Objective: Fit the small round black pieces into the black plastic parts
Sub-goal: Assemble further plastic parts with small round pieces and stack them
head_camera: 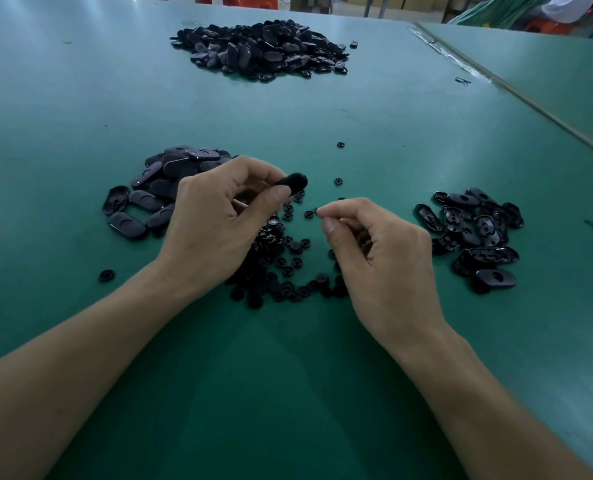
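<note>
While both forearms reach in from the bottom of the frame, the left hand [219, 216] sits just left of ctr w/ its grip closed on one black oval plastic part [295, 181]. Thumb and forefinger pinch it so its rounded end sticks out to the right. The right hand [381, 251], just right of ctr, has a narrow grip: thumb and forefinger tips pinch a small round black piece [317, 211], too tiny to see in detail, w/ the other fingers curled under. Part and piece are near each other but apart, both over the green bench [80, 98]. Btwn and below the hands lies a loose heap of round pieces [288, 275], w/ one stray piece [106, 275] off to its left. The left pile of oval parts [156, 188] lies mostly smooth side up, partly behind the left hand. The right pile [475, 237] lies mostly hollow side up. A big far pile [264, 46] sits at top ctr. A second green surface [547, 71] fills the upper right corner.
</note>
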Demonstrator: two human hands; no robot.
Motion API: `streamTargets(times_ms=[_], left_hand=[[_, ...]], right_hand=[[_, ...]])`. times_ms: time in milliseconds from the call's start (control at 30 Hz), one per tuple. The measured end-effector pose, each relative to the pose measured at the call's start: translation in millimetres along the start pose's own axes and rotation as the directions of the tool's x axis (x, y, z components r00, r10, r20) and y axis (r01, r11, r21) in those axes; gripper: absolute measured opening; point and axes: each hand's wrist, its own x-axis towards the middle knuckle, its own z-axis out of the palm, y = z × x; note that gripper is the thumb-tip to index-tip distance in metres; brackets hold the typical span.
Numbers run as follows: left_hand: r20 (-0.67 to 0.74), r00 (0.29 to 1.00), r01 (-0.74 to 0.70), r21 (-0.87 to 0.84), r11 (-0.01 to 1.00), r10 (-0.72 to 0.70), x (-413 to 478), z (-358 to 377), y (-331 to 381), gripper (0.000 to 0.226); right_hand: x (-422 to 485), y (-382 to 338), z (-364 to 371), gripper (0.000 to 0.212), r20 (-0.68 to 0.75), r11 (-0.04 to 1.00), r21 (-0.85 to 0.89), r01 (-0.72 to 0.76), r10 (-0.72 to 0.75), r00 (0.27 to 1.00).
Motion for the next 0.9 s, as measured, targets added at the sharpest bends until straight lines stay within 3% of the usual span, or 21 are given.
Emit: streamTargets(times_ms=[200,400,500,700,900], left_hand=[[-0.041,0.999,-0.017,0.039,0.999,0.019,-0.7,0.2,-2.0,0.009],[-0.013,0.999,-0.030,0.022,0.999,0.030,-0.7,-0.9,-5.1,0.019],[-0.009,0.999,-0.037,0.029,0.999,0.038,-1.5,-2.0,-5.5,0.035],[-0.014,0.998,-0.057,0.039,0.998,0.057,-3.0,-1.6,-2.2,0.013],[0.011,0.999,-0.041,-0.025,0.999,0.042,-5.1,-0.6,2.1,0.015]], right_hand=[[-0.2,-1.1,0.6,0.013,-0.033,1.000,0.020,-0.021,0.022,0.999],[-0.2,-2.1,-0.1,0.017,-0.033,0.999,0.036,-0.024,0.026,0.999],[-0.4,-2.5,-0.8,0.016,-0.040,0.998,0.047,-0.042,0.044,0.998],[-0.5,-3.7,-0.2,0.015,-0.035,1.000,0.029,0.000,0.001,0.999],[-0.2,-3.8,0.7,0.017,-0.045,0.999,0.027,0.020,-0.019,0.999]])
